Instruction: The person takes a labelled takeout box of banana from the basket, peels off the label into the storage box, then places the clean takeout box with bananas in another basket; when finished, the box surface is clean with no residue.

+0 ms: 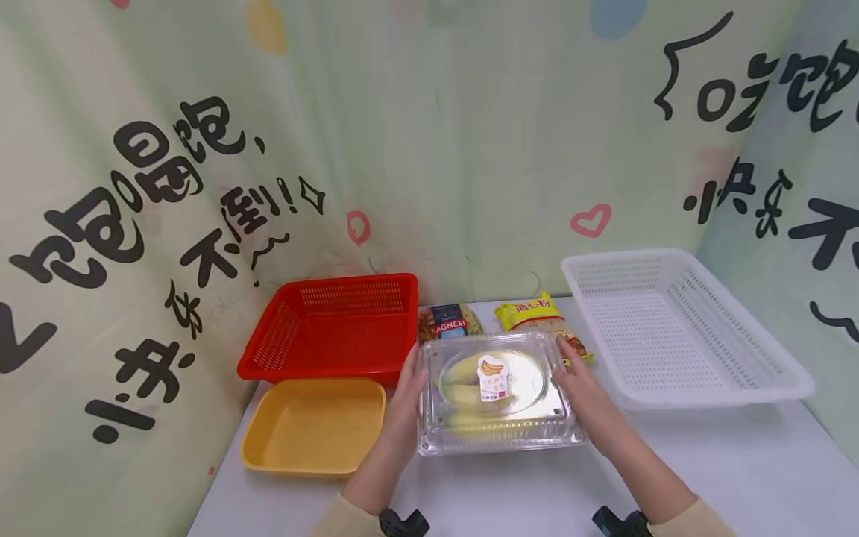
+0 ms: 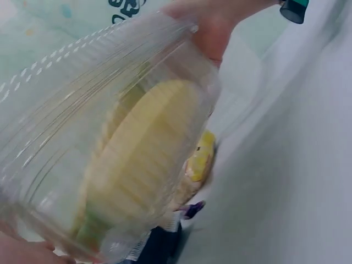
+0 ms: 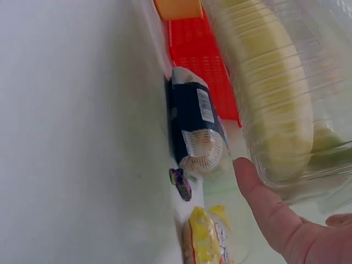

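Observation:
A clear plastic box of bananas (image 1: pixel 493 391) is held up off the white table between both hands. A round-topped label with a banana picture sits on its lid. My left hand (image 1: pixel 406 406) grips the box's left side, and my right hand (image 1: pixel 585 395) grips its right side. In the left wrist view the bananas (image 2: pixel 146 148) show through the ribbed wall, with the right hand (image 2: pixel 212 30) at the far end. In the right wrist view a digit of the right hand (image 3: pixel 297 231) touches the box's lower edge. Other fingers are partly hidden.
A red basket (image 1: pixel 329 298) stands at the back left, a yellow tub (image 1: pixel 315 462) in front of it. At the right is a white basket (image 1: pixel 711 399). Behind the box lie an Agnesi pasta bag (image 1: pixel 451 321), a yellow-topped bag (image 1: pixel 533 313) and a small purple item (image 3: pixel 180 184).

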`<move>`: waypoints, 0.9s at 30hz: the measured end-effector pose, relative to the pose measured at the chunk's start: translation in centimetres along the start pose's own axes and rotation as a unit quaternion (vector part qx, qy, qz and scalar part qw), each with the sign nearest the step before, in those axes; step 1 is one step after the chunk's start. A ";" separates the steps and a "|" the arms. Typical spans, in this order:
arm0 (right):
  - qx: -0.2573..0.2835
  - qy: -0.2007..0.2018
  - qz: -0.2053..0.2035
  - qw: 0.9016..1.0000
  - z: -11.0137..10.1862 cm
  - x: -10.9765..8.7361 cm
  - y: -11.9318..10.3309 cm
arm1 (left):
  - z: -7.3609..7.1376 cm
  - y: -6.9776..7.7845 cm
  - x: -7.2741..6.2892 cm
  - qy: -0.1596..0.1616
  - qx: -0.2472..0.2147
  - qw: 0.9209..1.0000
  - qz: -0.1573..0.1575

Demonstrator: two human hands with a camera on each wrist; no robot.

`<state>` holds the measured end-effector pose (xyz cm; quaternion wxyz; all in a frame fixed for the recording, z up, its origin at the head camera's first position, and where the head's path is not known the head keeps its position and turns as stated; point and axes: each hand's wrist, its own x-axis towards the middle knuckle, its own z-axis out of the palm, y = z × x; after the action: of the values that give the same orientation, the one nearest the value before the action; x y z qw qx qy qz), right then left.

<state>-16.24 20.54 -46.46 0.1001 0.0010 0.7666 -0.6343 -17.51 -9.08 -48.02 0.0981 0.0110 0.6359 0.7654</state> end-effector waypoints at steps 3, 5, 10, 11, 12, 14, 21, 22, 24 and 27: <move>-0.018 -0.006 0.012 1.000 0.4 0.0 0.3 | 0.1 -0.8 -0.4 0.010 0.005 1.000 -0.005; -0.044 -0.011 0.015 0.999 0.6 0.1 0.6 | 0.0 -1.2 -0.4 0.027 0.004 1.000 -0.007; -0.098 -0.003 0.010 0.995 0.9 0.5 1.5 | -0.2 -2.2 -0.5 0.064 0.019 0.998 -0.006; -0.105 0.002 0.008 0.994 0.9 0.6 1.6 | -0.2 -2.4 -0.5 0.065 0.019 0.998 -0.006; -0.113 0.006 0.006 0.994 1.0 0.7 1.9 | -0.3 -2.5 -0.5 0.068 0.019 0.997 -0.011; -0.129 0.012 0.002 0.992 1.0 1.0 2.3 | -0.4 -2.8 -0.6 0.068 0.013 0.997 -0.021; -0.177 0.004 -0.016 0.984 1.0 1.8 4.1 | -0.9 -4.1 -0.7 0.020 -0.027 0.999 -0.042; -0.176 -0.002 -0.020 0.984 1.0 1.9 4.3 | -1.0 -4.3 -0.7 0.013 -0.027 0.999 -0.040; -0.176 -0.013 -0.030 0.984 1.1 1.9 4.6 | -1.2 -4.7 -0.6 0.004 -0.022 0.999 -0.036; -0.174 -0.020 -0.034 0.984 1.1 2.1 5.0 | -1.5 -5.2 -0.3 0.001 -0.008 0.999 -0.037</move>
<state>-17.52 20.14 -51.82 0.0930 -0.0552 0.8624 -0.4946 -16.70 -9.71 -53.39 0.1262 -0.0138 0.6298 0.7663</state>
